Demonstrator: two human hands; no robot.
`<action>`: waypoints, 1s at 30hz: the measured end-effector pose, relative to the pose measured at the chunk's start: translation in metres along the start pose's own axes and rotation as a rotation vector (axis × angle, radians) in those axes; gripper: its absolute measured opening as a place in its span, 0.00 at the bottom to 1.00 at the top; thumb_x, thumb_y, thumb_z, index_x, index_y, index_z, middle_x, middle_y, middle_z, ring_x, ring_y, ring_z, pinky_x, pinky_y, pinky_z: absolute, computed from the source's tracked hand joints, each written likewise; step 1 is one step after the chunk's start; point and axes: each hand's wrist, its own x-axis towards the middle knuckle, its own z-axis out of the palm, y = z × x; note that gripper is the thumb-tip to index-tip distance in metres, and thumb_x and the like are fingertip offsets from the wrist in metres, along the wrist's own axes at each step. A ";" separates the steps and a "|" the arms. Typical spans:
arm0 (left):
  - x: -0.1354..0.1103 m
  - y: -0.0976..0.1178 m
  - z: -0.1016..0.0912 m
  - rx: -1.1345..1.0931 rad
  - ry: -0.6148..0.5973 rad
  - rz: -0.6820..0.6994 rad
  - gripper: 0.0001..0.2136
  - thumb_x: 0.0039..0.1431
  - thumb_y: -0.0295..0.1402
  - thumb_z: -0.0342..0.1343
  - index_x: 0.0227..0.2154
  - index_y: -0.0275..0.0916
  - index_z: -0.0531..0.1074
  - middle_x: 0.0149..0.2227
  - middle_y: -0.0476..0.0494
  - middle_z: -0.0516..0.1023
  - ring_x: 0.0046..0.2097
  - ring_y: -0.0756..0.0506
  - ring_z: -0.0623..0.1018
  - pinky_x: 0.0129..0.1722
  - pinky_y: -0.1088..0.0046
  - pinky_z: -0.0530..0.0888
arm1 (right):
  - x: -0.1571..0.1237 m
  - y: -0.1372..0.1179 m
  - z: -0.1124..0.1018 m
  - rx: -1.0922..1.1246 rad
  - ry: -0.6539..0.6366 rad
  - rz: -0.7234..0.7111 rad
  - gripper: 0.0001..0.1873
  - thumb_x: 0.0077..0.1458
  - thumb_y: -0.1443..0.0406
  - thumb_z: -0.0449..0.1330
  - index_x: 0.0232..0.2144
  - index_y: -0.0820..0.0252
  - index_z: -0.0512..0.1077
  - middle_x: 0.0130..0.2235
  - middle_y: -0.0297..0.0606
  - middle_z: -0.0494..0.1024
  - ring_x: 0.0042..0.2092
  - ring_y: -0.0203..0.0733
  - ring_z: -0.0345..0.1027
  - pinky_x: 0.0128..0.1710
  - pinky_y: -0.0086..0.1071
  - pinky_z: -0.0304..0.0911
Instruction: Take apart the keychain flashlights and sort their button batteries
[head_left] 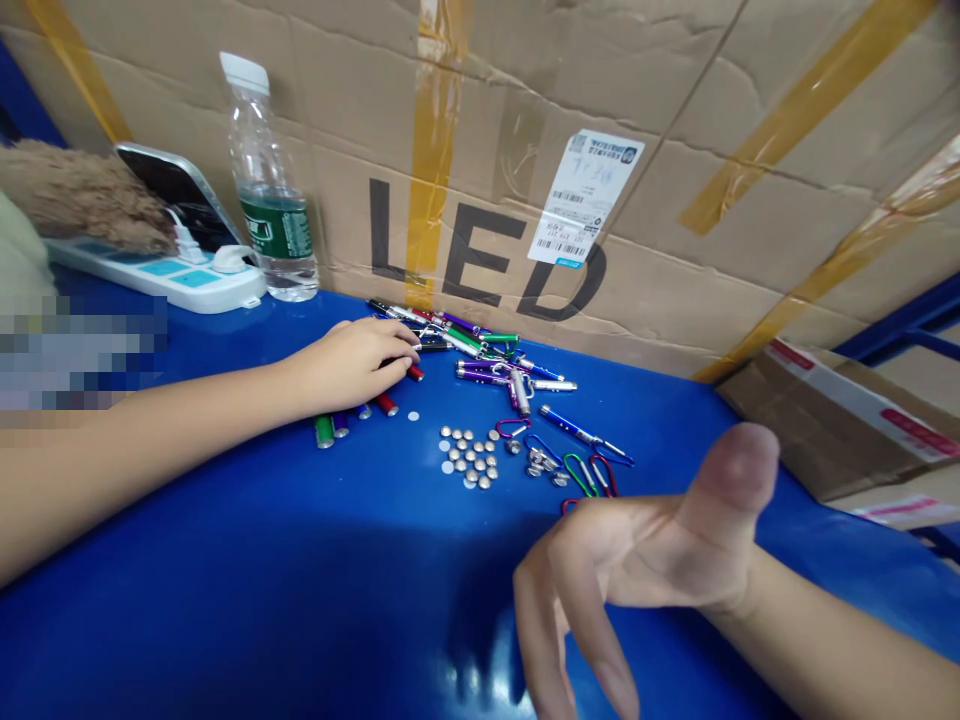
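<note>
My left hand [358,362] lies palm down on a row of small coloured pen lights [352,415] on the blue table [262,560], fingers curled over them and their ends sticking out below it. My right hand [645,560] hovers close to the camera above the table, fingers spread and pointing down, holding nothing. Between the hands sits a cluster of button cell batteries [470,458]. Coloured carabiner clips [577,470] lie to its right. A heap of keychain lights [487,355] rests behind them against the box.
A large cardboard box [525,150] marked LED walls off the back of the table. A water bottle [268,190], a power strip [172,275] and a phone [176,195] stand at the back left. A smaller taped carton [840,420] lies at the right.
</note>
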 end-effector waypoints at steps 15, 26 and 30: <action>0.000 0.000 0.001 -0.025 0.008 -0.022 0.20 0.62 0.41 0.42 0.38 0.42 0.80 0.54 0.42 0.73 0.55 0.39 0.71 0.57 0.57 0.65 | 0.001 -0.006 -0.016 -0.155 -0.195 0.231 0.49 0.24 0.23 0.48 0.26 0.59 0.73 0.37 0.52 0.81 0.38 0.51 0.75 0.40 0.37 0.69; 0.003 -0.003 0.003 0.014 0.006 -0.019 0.23 0.61 0.44 0.40 0.41 0.42 0.80 0.55 0.41 0.73 0.55 0.37 0.72 0.56 0.54 0.67 | 0.012 -0.017 -0.014 -0.141 -0.366 0.088 0.45 0.24 0.27 0.57 0.27 0.59 0.75 0.39 0.55 0.80 0.41 0.54 0.75 0.43 0.40 0.68; 0.002 -0.003 0.003 0.010 -0.001 -0.026 0.23 0.61 0.44 0.40 0.41 0.43 0.80 0.55 0.40 0.73 0.55 0.36 0.72 0.56 0.52 0.67 | 0.015 -0.018 -0.014 -0.153 -0.350 0.090 0.45 0.20 0.27 0.58 0.25 0.59 0.75 0.37 0.53 0.81 0.39 0.53 0.76 0.43 0.39 0.69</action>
